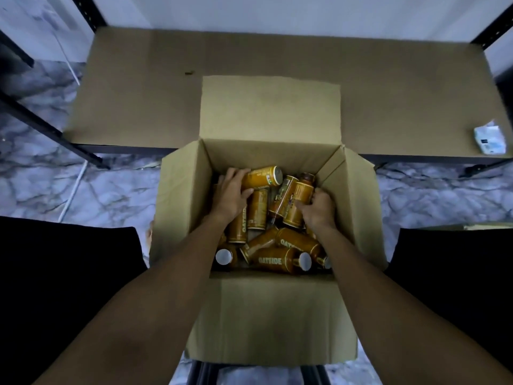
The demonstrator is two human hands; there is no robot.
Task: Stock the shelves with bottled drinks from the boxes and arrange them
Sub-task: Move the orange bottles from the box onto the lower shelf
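Observation:
An open cardboard box (272, 315) stands in front of me, holding several orange-brown bottles that lie jumbled on their sides. Both my arms reach down into it. My left hand (231, 194) grips one bottle (263, 176) lying crosswise at the far left of the pile. My right hand (319, 208) grips another bottle (298, 201), dark cap pointing away from me, at the far right. Nearer me lie more bottles, one labelled OATSIDE (277, 259). Beyond the box is a low brown shelf board (133, 101).
The box's far flap (270, 107) lies over the shelf's front edge. A small white and blue packet (490, 141) sits at the shelf's right front corner. Black shelf uprights (91, 11) rise at the back corners. The floor (41, 176) is grey marble.

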